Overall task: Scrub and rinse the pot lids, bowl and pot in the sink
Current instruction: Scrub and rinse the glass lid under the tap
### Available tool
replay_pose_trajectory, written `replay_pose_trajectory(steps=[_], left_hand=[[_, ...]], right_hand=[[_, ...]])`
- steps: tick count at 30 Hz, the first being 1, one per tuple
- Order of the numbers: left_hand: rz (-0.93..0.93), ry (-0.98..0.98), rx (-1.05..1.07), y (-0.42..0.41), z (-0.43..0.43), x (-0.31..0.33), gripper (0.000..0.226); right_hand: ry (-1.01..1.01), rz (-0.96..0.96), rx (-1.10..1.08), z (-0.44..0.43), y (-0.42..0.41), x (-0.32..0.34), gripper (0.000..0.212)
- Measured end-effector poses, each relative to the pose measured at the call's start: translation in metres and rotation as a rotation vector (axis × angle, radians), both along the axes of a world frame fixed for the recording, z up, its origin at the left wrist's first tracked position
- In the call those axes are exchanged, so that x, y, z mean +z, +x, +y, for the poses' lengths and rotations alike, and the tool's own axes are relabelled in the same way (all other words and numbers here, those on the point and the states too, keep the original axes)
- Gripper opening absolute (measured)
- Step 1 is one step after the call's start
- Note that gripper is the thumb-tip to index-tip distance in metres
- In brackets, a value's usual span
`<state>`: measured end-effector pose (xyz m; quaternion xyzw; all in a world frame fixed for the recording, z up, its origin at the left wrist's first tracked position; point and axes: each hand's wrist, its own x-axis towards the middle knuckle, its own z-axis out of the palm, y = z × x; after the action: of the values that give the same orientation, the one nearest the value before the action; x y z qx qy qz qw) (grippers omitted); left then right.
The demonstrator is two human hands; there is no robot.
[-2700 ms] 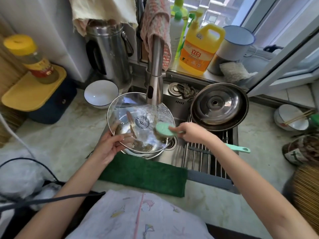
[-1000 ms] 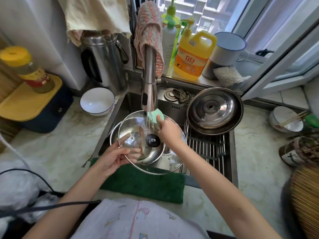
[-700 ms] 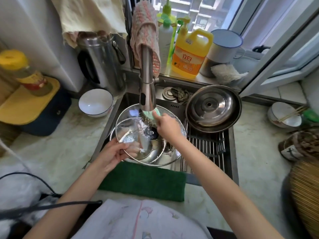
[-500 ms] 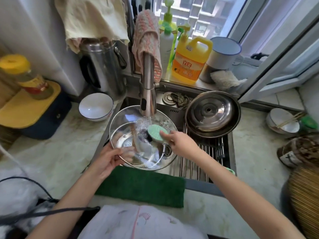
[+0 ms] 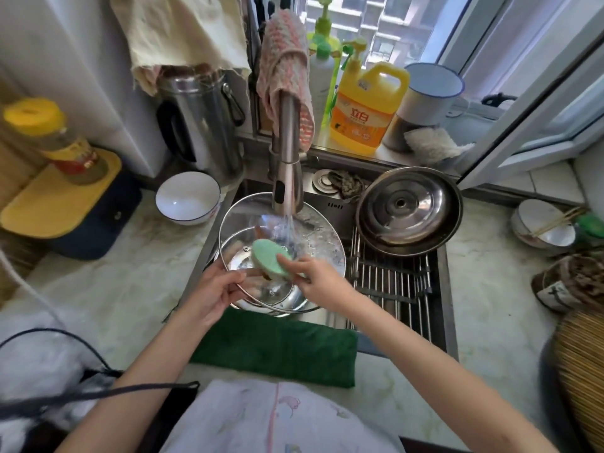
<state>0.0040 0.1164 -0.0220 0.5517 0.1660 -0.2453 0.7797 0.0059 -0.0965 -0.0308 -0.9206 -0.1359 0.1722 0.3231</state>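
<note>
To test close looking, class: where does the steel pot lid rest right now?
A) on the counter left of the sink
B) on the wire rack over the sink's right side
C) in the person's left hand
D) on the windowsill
B: the steel lid rests on the wire rack at the sink's right side; the left hand grips the glass lid instead.

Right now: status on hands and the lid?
Left hand grips glass lid rim under running faucet. Right hand holds green scrub brush over it. Nothing in the way.
</note>
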Motion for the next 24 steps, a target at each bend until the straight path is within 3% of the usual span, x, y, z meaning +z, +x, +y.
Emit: replay_pose_trajectory(steps=[3, 8, 13, 17, 22, 24], left_hand=[[0.002, 0.001, 0.042, -0.003, 0.001, 0.0, 0.053], [-0.006, -0.033, 0.089, -0.006, 0.014, 0.001, 0.056], [0.024, 0.007, 0.138, -0.002, 0.02, -0.011, 0.059], [0.041, -0.008, 0.16, -0.001, 0.026, -0.018, 0.061], [-0.019, -0.03, 0.15, -0.002, 0.03, -0.019, 0.064], [-0.025, -0.032, 0.128, -0.002, 0.028, -0.02, 0.065]], right_hand=[[-0.081, -0.134, 0.07, 0.022, 0.017, -0.004, 0.051], [-0.281, -0.098, -0.232, -0.017, 0.031, -0.014, 0.053], [-0.019, 0.079, 0.099, 0.018, -0.013, 0.001, 0.049], [-0.104, 0.102, 0.161, 0.015, -0.001, 0.005, 0.047], [-0.432, 0.0, -0.114, -0.05, 0.016, -0.016, 0.05], [-0.421, -0.006, -0.247, -0.051, 0.022, -0.021, 0.05]])
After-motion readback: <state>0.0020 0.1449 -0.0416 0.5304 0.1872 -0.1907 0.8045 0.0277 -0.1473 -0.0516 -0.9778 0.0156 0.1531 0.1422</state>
